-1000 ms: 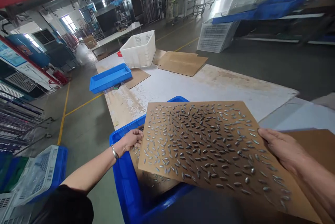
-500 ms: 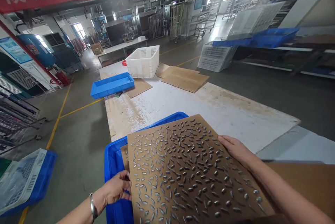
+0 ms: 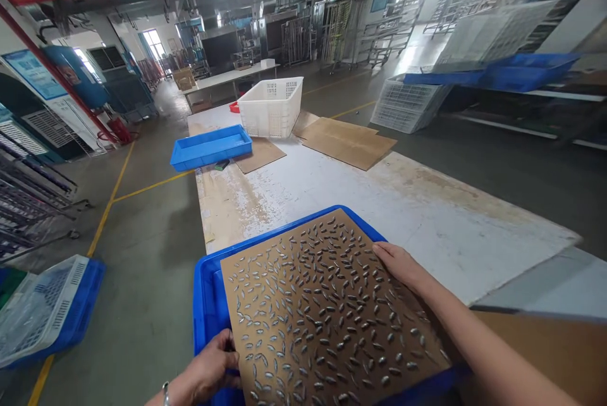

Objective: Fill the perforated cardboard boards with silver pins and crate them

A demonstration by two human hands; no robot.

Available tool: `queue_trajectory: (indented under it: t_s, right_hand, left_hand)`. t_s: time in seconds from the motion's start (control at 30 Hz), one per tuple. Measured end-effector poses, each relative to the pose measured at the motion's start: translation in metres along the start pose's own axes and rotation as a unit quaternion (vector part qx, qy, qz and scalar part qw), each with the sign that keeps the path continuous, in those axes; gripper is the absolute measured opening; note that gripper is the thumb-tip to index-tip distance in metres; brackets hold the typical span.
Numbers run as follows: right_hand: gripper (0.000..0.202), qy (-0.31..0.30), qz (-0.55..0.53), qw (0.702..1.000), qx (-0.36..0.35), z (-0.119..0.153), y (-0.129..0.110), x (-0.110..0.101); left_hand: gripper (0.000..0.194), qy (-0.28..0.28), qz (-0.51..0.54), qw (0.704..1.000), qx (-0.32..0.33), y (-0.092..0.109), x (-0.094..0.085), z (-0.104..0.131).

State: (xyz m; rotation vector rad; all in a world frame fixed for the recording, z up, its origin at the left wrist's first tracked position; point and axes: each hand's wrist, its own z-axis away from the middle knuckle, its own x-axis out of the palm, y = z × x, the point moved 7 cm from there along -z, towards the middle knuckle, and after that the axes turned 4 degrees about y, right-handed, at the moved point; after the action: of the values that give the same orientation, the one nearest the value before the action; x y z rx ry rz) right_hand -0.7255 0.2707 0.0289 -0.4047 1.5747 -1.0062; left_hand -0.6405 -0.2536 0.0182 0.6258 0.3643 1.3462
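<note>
A flat brown cardboard sheet (image 3: 228,269) carries many small silvery, spindle-shaped pieces, spread over its surface. It lies over a blue plastic tray (image 3: 203,305) at the near end of the table, and the tray's rim shows at the left, far side and right. My left hand (image 3: 213,365), with a metal bangle at the wrist, grips the sheet's left edge, fingers partly hidden under it. On the opposite side my right hand (image 3: 396,264) holds the far right edge, the rest of its fingers out of sight below the board.
The white worn table (image 3: 327,184) bears a second blue tray (image 3: 211,152), a white basket (image 3: 268,112) and loose cardboard sheets (image 3: 346,140). Stacked crates (image 3: 403,105) and shelving stand to the right. A white basket in a blue tray (image 3: 52,311) sits at lower left.
The sheet has shifted left and down, so it sits more within the blue tray, whose right rim now shows. Both hands moved with it. The view has shifted slightly.
</note>
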Motion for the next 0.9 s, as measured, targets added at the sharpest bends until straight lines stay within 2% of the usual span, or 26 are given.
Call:
queue_trajectory:
  t_s: [0.27,0.5,0.63,0.9]
  right_hand:
    - [0.043,-0.008,0.084,0.996,-0.006,0.001,0.001,0.019]
    - [0.04,0.009,0.121,0.992,0.022,0.003,0.013,0.027]
    - [0.04,0.018,0.133,0.991,0.027,0.002,0.015,0.035]
    - [0.036,0.036,0.158,0.986,0.046,0.002,0.018,0.044]
  left_hand:
    - [0.039,0.021,-0.001,1.0,0.009,-0.02,-0.009,-0.016]
    - [0.031,0.023,-0.029,0.999,0.023,-0.034,-0.019,-0.033]
    - [0.029,0.036,-0.035,0.998,0.032,-0.033,-0.021,-0.038]
    - [0.041,0.072,-0.058,0.995,0.035,-0.021,-0.018,-0.033]
